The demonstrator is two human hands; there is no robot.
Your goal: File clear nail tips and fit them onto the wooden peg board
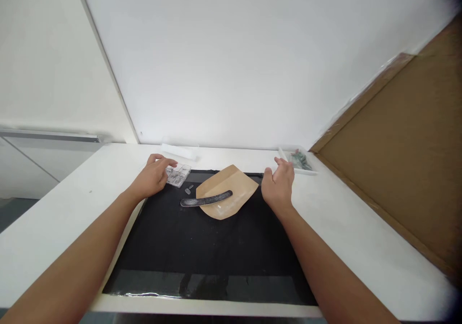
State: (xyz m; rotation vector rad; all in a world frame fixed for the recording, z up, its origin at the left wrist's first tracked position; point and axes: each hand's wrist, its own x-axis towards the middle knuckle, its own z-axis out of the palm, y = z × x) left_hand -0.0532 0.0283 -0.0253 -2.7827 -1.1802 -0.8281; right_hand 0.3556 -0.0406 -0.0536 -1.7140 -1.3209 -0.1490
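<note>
My left hand (153, 175) is at the left edge of a small clear compartment box (179, 174), its fingers bent and apart over the box's near side. Whether the fingertips touch the box I cannot tell. Two small clear nail-tip-shaped pieces (188, 190) lie just below the box on a black mat (202, 247). A curved dark nail file (207, 200) rests partly on a creased sheet of brown paper (234, 182). To the paper's right, my right hand (279, 182) is by the mat's far right corner, thumb and fingers apart, holding nothing visible.
A white tray (306, 171) with green pieces in a clear bag (300, 159) stands behind my right hand. A translucent white lid-like piece (179, 151) lies at the back left. The wall borders the white table (346, 232); a brown cardboard panel (407, 160) stands right.
</note>
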